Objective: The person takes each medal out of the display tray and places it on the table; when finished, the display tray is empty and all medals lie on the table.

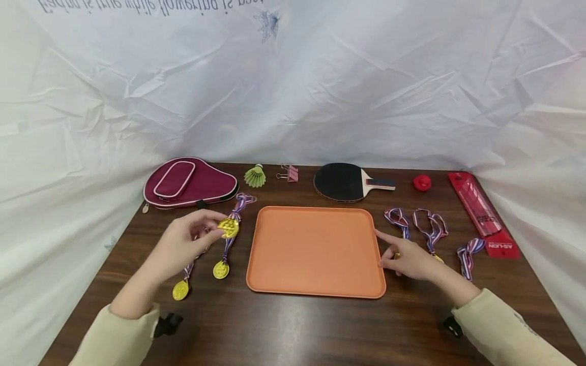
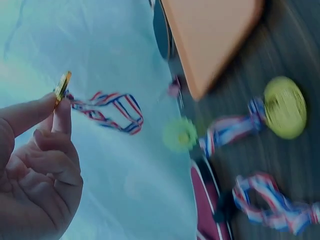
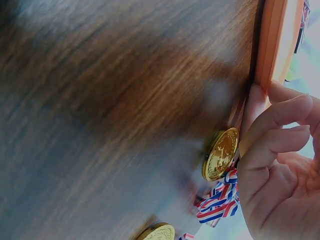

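Observation:
My left hand [image 1: 194,241] pinches a gold medal [image 1: 228,227] between thumb and fingertips, above the left of the table. Its striped ribbon [image 2: 112,112] hangs loose in the left wrist view. Two more medals lie under and beside that hand, a nearer one [image 1: 180,290] and another [image 1: 221,270]. My right hand [image 1: 407,258] is at the right rim of the orange tray [image 1: 316,294]. Index finger and thumb extend to the rim, apart from each other, while the other fingers are bent. Close beside them lies a medal [image 3: 221,154], mostly hidden in the head view.
A maroon paddle case [image 1: 206,184], a shuttlecock [image 1: 255,176], a pink binder clip [image 1: 292,174], a black table tennis paddle [image 1: 340,183] and a small red object [image 1: 422,182] line the back. Striped ribbons [image 1: 466,258] and a red package [image 1: 480,208] lie right.

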Tool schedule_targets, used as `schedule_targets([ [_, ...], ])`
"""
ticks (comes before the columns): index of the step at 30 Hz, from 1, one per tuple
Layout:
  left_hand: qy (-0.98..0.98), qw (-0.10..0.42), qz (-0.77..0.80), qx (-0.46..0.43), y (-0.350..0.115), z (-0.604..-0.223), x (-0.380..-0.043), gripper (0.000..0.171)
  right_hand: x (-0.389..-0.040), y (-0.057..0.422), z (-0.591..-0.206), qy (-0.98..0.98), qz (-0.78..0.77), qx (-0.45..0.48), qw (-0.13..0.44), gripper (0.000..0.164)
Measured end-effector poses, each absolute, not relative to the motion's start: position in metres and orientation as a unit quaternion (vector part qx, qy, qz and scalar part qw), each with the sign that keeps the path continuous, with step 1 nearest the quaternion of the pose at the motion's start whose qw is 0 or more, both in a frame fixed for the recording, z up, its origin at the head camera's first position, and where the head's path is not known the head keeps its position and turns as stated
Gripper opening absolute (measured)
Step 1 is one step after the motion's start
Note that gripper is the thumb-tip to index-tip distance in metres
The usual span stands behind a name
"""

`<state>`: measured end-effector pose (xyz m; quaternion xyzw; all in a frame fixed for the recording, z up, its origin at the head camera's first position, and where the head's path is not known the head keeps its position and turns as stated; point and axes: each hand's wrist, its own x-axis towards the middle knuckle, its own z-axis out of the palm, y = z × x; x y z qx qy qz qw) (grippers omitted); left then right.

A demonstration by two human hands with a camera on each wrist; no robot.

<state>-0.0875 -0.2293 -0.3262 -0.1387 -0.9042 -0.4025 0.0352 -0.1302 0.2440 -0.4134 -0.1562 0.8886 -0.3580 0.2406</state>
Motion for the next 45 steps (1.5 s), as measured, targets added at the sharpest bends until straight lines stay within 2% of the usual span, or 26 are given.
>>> schedule_targets([
  [4, -0.917, 0.047, -0.376, -0.122, -0.259, -0.33, -0.082, 0.022, -0.131, 0.245, -0.413, 0.887, -0.36, -0.161, 0.24, 0.076],
  [10, -0.928, 0.095, -0.349, -0.088, -0.297, -0.338, -0.071, 0.023, -0.131, 0.246, -0.415, 0.886, -0.363, -0.162, 0.241, 0.076],
  [14, -0.927, 0.101, -0.357, -0.06, -0.319, -0.347, -0.064, 0.025, -0.131, 0.245, -0.416, 0.885, -0.363, -0.162, 0.24, 0.076],
  [19, -0.924, 0.086, -0.372, -0.026, -0.339, -0.359, -0.056, 0.027, -0.13, 0.245, -0.414, 0.885, -0.364, -0.175, 0.232, 0.075],
  [25, -0.929, 0.059, -0.364, -0.027, -0.357, -0.375, -0.047, 0.028, -0.129, 0.244, -0.413, 0.882, -0.366, -0.176, 0.237, 0.074],
  [35, -0.924, -0.006, -0.381, -0.023, -0.38, -0.396, -0.023, 0.031, -0.129, 0.243, -0.414, 0.879, -0.371, -0.177, 0.24, 0.075],
  [45, -0.942, -0.026, -0.334, -0.001, -0.384, -0.408, -0.008, 0.03, -0.129, 0.243, -0.415, 0.886, -0.362, -0.172, 0.233, 0.075],
])
